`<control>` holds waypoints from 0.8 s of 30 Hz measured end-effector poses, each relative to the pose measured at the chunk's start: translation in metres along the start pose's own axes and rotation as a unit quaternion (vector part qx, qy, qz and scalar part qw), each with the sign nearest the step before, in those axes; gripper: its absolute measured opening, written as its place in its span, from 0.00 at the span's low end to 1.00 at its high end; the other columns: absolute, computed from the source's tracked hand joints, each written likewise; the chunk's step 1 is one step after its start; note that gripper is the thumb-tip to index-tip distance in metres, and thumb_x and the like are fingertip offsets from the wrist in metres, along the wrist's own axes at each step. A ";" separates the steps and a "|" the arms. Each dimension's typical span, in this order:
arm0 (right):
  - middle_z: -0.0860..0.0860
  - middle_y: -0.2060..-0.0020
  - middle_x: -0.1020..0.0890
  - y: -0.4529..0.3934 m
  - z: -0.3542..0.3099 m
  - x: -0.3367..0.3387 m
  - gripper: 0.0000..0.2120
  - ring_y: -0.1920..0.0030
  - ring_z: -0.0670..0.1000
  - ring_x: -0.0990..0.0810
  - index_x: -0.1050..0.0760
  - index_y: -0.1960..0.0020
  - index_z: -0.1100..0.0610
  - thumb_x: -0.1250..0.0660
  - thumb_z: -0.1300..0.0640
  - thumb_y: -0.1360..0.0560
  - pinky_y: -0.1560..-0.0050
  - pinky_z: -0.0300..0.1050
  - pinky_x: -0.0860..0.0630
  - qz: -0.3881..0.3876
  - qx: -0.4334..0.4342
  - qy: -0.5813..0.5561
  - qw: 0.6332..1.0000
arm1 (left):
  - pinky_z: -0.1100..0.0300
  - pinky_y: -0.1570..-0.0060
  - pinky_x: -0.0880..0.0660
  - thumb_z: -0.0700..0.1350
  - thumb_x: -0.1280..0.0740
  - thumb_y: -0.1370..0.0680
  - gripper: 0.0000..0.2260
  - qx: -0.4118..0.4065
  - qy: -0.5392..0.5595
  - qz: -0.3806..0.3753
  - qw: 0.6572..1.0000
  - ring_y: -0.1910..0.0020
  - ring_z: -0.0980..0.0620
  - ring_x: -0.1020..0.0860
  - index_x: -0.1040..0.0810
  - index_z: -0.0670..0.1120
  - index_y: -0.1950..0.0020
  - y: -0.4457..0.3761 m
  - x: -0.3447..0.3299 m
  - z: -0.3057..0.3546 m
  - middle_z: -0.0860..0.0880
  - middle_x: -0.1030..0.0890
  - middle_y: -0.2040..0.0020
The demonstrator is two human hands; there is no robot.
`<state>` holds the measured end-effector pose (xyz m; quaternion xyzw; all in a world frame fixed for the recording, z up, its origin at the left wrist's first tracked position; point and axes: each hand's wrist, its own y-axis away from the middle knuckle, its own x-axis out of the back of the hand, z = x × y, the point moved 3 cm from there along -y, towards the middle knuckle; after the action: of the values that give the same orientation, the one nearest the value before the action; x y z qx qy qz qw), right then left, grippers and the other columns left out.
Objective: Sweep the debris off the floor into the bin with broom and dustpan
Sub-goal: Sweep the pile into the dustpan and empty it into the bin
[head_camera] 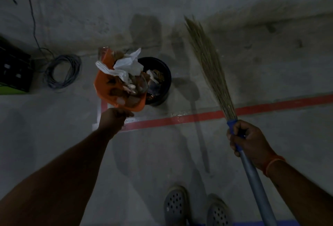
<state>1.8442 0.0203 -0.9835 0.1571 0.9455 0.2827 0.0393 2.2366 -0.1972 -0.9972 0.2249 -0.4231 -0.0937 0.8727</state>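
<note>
The left hand (115,117) grips the handle of the orange dustpan (104,85), heaped with debris (126,67) and held just left of the black bin (162,85), partly over its rim. The right hand (246,141) is clamped on the broom (209,61), its bristles off the floor (162,153). Sweeping looks finished; the tipping remains.

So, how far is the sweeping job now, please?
Done: debris is gathered; the orange dustpan is piled with crumpled paper and scraps, and the black bin already holds some rubbish. In hand: the left hand holds the loaded dustpan at the bin's rim, while the right hand grips the broom, bristles raised off the floor. Left: tipping this load into the bin.
</note>
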 end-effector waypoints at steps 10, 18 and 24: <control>0.59 0.65 0.26 -0.004 0.005 -0.004 0.14 0.75 0.54 0.28 0.35 0.61 0.61 0.38 0.77 0.26 0.71 0.47 0.28 -0.007 -0.001 0.012 1.000 | 0.60 0.66 0.22 0.38 0.36 0.20 0.16 -0.047 -0.112 0.018 0.992 0.64 0.55 0.19 0.16 0.55 0.59 -0.004 -0.005 0.016 0.54 0.16 0.55; 0.58 0.66 0.26 0.007 0.012 -0.011 0.13 0.75 0.54 0.28 0.35 0.61 0.62 0.38 0.77 0.26 0.72 0.46 0.28 -0.009 -0.003 0.010 1.000 | 0.47 0.51 0.19 0.37 0.35 0.21 0.14 -0.070 -0.152 0.032 0.985 0.55 0.47 0.18 0.19 0.52 0.63 -0.006 -0.003 0.034 0.49 0.15 0.52; 0.56 0.67 0.27 0.011 0.019 -0.015 0.13 0.74 0.55 0.28 0.34 0.61 0.61 0.38 0.75 0.25 0.71 0.46 0.28 -0.013 -0.005 0.006 1.000 | 0.52 0.49 0.21 0.36 0.36 0.21 0.17 -0.070 -0.185 0.029 0.980 0.51 0.48 0.19 0.20 0.54 0.66 -0.002 -0.002 0.035 0.49 0.14 0.50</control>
<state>1.8644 0.0340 -0.9936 0.1431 0.9462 0.2879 0.0378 2.2081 -0.2097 -0.9803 0.1296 -0.5761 -0.1377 0.7952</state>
